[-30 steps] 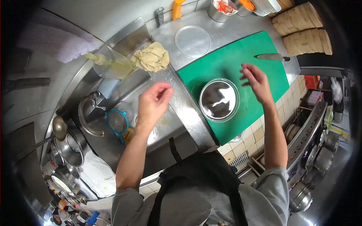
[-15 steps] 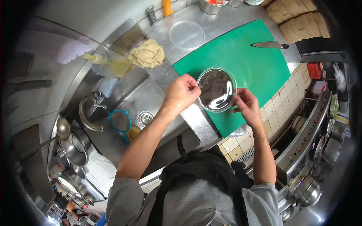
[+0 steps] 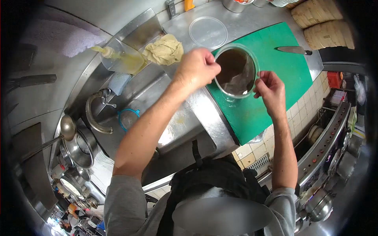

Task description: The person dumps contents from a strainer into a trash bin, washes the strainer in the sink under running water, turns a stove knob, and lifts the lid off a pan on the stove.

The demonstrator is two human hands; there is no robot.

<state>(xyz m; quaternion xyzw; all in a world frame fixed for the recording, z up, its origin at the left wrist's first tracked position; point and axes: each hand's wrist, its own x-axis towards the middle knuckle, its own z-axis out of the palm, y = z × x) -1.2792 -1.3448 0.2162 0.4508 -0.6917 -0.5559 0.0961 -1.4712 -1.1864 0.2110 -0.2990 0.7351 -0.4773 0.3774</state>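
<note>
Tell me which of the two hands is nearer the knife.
The right hand, at the side of the clear tub towards the knife; the left hand is at the tub's opposite side, nearer the sink.

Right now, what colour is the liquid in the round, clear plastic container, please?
The liquid is dark brown, best seen in the head view.

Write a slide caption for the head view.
Left hand and right hand hold a clear tub of dark liquid over a green board.
</note>
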